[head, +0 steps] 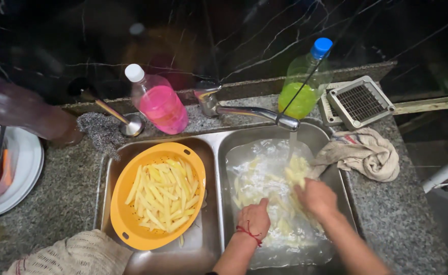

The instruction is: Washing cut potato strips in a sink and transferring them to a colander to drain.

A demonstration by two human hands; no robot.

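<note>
The right hand (pixel 315 196) held a bunch of potato strips (pixel 296 170) under the tap (pixel 254 113), fingers closed round them. The left hand (pixel 254 218) pressed down in the water-filled basin (pixel 280 203); its fingers seemed curled, though foam blurred them. An orange colander (pixel 127 214) of strips sat in the neighbouring basin.

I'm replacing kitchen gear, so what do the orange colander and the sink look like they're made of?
The orange colander looks like plastic: uniform bright colour, soft matte sheen, moulded rim. The sink looks like stainless steel: grey brushed metal with dull reflections along its divider and rim.
</note>
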